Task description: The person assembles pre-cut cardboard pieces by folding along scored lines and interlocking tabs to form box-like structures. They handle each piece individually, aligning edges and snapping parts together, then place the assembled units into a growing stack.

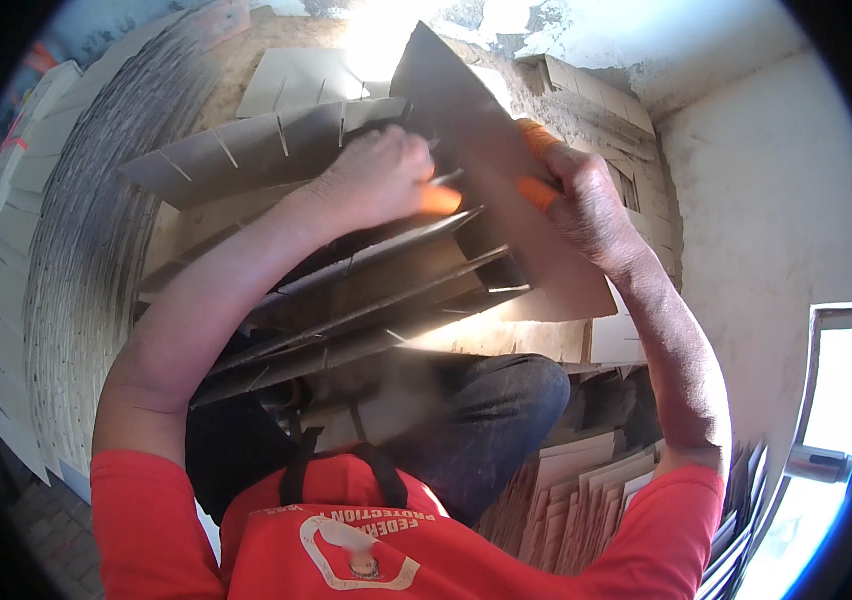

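My right hand (586, 205) grips a broad grey-brown cardboard sheet (491, 180), its orange-covered fingers at the sheet's right edge. The sheet stands tilted across the ends of several slotted cardboard strips (376, 290). My left hand (386, 180) is closed among these strips, with an orange cover on one digit. It seems to grip a strip's edge, though the fingers' far side is hidden. Just beyond my left wrist leans another slotted cardboard strip (236, 150). The nearer strips lie roughly parallel above my lap, their slots along the edges.
Stacked cardboard (106, 180) fills the left side. A pale slotted sheet (301, 80) lies on the far part of the work surface. More cardboard pieces (596, 95) are piled at the far right, and upright sheets (576, 500) stand low beside my right leg. A wall (766, 190) rises on the right.
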`<state>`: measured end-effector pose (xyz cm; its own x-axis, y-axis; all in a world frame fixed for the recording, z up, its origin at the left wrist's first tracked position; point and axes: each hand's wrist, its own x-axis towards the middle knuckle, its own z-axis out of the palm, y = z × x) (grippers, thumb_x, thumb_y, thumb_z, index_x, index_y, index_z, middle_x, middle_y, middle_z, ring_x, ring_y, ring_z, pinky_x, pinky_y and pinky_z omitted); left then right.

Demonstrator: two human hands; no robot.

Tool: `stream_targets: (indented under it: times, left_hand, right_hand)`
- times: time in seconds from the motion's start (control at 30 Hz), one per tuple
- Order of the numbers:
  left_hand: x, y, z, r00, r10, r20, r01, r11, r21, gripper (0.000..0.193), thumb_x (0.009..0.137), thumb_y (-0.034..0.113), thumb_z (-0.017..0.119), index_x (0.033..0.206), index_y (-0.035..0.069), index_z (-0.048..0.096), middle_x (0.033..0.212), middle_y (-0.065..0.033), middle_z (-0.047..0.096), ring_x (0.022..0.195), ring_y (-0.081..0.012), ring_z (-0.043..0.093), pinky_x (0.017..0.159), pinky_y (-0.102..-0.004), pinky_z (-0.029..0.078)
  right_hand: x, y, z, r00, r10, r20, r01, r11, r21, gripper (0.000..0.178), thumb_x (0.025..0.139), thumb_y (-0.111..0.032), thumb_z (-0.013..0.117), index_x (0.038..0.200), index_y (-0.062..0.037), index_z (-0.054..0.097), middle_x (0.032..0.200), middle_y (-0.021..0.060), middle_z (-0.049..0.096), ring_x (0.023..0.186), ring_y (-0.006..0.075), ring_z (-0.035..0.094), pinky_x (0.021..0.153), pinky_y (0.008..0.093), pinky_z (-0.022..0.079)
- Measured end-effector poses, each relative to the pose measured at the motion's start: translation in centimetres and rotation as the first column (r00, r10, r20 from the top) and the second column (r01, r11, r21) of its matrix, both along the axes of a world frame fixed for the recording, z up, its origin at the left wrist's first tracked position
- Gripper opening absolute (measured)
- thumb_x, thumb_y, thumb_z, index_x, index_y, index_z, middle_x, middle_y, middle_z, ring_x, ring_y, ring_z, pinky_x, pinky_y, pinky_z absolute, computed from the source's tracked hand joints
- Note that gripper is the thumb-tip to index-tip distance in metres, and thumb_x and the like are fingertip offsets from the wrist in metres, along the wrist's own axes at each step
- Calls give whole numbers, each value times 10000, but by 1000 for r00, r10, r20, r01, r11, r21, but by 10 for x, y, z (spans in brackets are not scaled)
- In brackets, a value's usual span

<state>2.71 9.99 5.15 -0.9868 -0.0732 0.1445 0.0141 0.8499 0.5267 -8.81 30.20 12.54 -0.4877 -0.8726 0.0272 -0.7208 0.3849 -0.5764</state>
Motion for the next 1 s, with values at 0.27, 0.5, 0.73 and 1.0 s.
stream_targets:
  times: [0.27, 0.5, 0.73, 1.0]
  left_hand:
    - [-27, -61, -31, 912, -95, 398, 109, 994, -13, 411, 838, 333, 757, 922, -47, 624, 831, -202, 609, 800, -262, 650, 744, -422, 505]
    - [-18, -104, -48, 847, -176, 502, -339, 549, 764, 392, 988, 311, 571, 1131, -52, 604, 1025, -147, 653, 801, -208, 659, 599, -312, 563]
    - [-31, -84, -126, 921, -173, 348, -100, 759, 643, 501, 935, 106, 581, 1402, -30, 459, 1302, -176, 579, 1197, -274, 540, 1040, -360, 424]
    - [-44, -67, -155, 991, 64, 115, -131, 356, 925, 220, 849, 78, 703, 1025, -44, 651, 903, -91, 674, 798, -172, 647, 757, -295, 526]
  right_hand:
    - [-8, -4, -6, 969, 151, -197, -166, 984, -63, 755, 797, 104, 621, 1494, -51, 376, 1003, 129, 677, 783, 140, 578, 778, 245, 470]
    - [1, 3, 8, 999, 45, 26, -45, 999, -5, 822, 758, 140, 605, 1511, -105, 383, 790, -11, 564, 655, 90, 433, 672, 185, 384]
    - [-3, 5, 9, 989, -26, 145, 24, 1000, 13, 802, 732, 145, 564, 1483, -103, 438, 759, -74, 465, 634, 37, 347, 615, 167, 325]
    - [-6, 16, 2, 972, -120, 202, 105, 991, 81, 792, 752, 183, 532, 1489, -88, 429, 1112, -1, 601, 871, 43, 504, 783, 169, 393]
